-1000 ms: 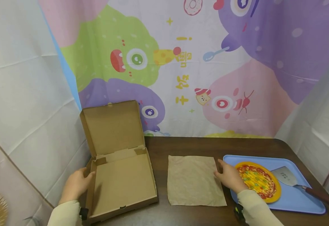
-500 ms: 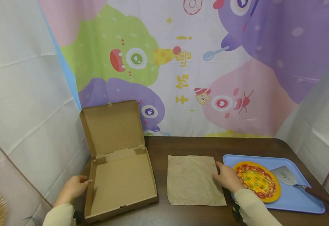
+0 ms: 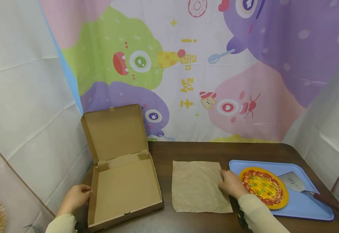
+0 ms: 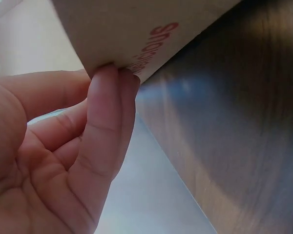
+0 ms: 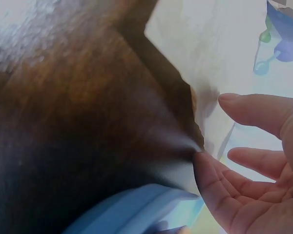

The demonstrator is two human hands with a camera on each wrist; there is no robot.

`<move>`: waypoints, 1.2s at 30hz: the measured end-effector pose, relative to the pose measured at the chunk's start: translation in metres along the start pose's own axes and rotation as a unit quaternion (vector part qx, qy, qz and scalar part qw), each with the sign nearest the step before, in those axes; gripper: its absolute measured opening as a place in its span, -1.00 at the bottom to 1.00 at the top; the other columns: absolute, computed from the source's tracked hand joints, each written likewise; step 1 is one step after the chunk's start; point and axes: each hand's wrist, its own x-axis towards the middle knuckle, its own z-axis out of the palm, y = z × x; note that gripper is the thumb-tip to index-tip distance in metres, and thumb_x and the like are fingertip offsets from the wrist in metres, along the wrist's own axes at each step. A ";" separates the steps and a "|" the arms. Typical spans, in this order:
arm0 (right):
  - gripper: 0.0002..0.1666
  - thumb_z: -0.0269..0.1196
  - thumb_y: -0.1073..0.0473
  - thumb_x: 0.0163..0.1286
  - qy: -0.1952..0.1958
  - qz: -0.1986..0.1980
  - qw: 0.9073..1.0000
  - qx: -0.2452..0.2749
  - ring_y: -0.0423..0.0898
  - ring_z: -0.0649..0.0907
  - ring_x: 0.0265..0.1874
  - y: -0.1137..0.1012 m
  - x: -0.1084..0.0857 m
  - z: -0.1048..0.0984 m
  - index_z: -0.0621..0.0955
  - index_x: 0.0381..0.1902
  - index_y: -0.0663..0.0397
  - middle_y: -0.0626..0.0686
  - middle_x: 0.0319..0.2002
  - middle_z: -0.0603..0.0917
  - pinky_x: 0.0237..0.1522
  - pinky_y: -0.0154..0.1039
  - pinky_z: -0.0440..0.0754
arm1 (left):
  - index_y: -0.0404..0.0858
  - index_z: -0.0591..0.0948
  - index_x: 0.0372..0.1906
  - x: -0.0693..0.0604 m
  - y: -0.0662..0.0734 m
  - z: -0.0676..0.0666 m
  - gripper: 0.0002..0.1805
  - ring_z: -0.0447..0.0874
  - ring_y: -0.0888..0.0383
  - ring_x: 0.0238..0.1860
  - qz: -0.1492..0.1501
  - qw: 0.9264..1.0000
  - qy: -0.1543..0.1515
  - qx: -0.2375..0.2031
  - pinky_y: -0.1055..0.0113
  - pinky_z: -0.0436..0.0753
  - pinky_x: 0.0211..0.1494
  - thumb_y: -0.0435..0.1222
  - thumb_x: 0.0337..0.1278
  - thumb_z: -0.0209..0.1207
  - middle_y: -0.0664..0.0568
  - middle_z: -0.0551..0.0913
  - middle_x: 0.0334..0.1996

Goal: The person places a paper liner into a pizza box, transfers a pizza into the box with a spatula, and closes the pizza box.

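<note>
My left hand (image 3: 74,198) is at the outer left wall of an open cardboard pizza box (image 3: 127,191). In the left wrist view, the thumb and fingertips (image 4: 105,80) meet at the edge of the box wall, pinching it beside red lettering. At the right edge of a square sheet of brown paper (image 3: 199,187) is my right hand (image 3: 234,184). Its thumb and fingers stand apart in the right wrist view, one fingertip (image 5: 200,161) at the paper's edge (image 5: 201,109). Whether it touches the paper is hard to tell.
A blue tray (image 3: 303,208) at the right bears a toy-like pizza (image 3: 264,187) with an orange rim and a pizza server (image 3: 293,181), whose handle reaches past the tray. The box's lid (image 3: 117,132) stands raised near the cartoon-printed curtain (image 3: 186,123).
My left hand has drawn down and its fingers have closed at the box's left wall. My right hand has shifted slightly left and down along the paper's right edge. Box and paper look unmoved.
</note>
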 end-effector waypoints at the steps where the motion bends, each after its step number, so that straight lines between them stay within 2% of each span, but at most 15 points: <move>1: -0.40 0.29 0.35 0.07 0.000 -0.002 1.000 -0.009 0.11 0.60 -0.25 0.000 0.000 0.001 0.53 0.12 0.47 0.28 -0.24 0.64 -0.21 0.03 0.61 | -0.70 0.50 -0.02 0.000 0.000 0.001 -0.62 0.70 0.08 -0.54 -0.001 1.000 0.001 -0.002 0.24 0.67 -0.39 -0.42 0.22 0.06 -0.41 0.68 -0.27; 3: -0.33 0.30 0.34 0.06 0.003 -0.006 1.000 -0.020 0.18 0.61 -0.07 0.001 0.001 0.001 0.50 0.18 0.49 0.38 -0.04 0.63 -0.02 0.12 0.60 | -0.71 0.50 -0.02 0.000 -0.001 0.002 -0.63 0.70 0.08 -0.54 -0.003 1.000 0.001 -0.007 0.24 0.68 -0.39 -0.43 0.21 0.05 -0.40 0.68 -0.28; 7: -0.33 0.30 0.35 0.04 0.007 -0.008 1.000 -0.026 0.20 0.60 -0.08 0.001 0.002 0.003 0.51 0.17 0.50 0.39 -0.06 0.63 -0.02 0.13 0.59 | -0.71 0.50 -0.02 -0.001 -0.002 0.004 -0.63 0.69 0.09 -0.55 -0.006 1.000 0.005 -0.008 0.25 0.67 -0.41 -0.43 0.22 0.05 -0.40 0.68 -0.28; 13: -0.28 0.28 0.37 -0.01 0.007 -0.001 1.000 -0.017 0.32 0.56 0.05 -0.001 0.004 0.003 0.48 0.19 0.52 0.44 0.01 0.62 0.08 0.19 0.54 | -0.70 0.51 -0.03 -0.001 -0.001 0.006 -0.63 0.69 0.09 -0.56 -0.004 1.000 0.014 -0.007 0.27 0.64 -0.42 -0.42 0.21 0.05 -0.39 0.68 -0.29; 20: -0.26 0.30 0.36 -0.06 0.007 0.008 1.000 -0.017 0.32 0.58 0.03 -0.002 0.005 0.002 0.48 0.18 0.51 0.43 0.00 0.62 0.06 0.18 0.55 | -0.69 0.51 -0.01 -0.003 -0.001 0.007 -0.62 0.69 0.12 -0.52 -0.012 1.000 0.023 -0.014 0.27 0.68 -0.40 -0.42 0.19 0.03 -0.43 0.67 -0.22; 36: -0.24 0.36 0.33 -0.07 0.003 0.030 1.000 0.004 0.30 0.62 -0.01 -0.003 0.007 0.001 0.46 0.15 0.55 0.44 0.03 0.61 0.05 0.18 0.56 | -0.68 0.53 -0.03 -0.005 0.000 0.009 -0.63 0.65 0.19 -0.54 -0.006 0.999 0.041 -0.003 0.33 0.64 -0.44 -0.43 0.19 0.04 -0.39 0.69 -0.24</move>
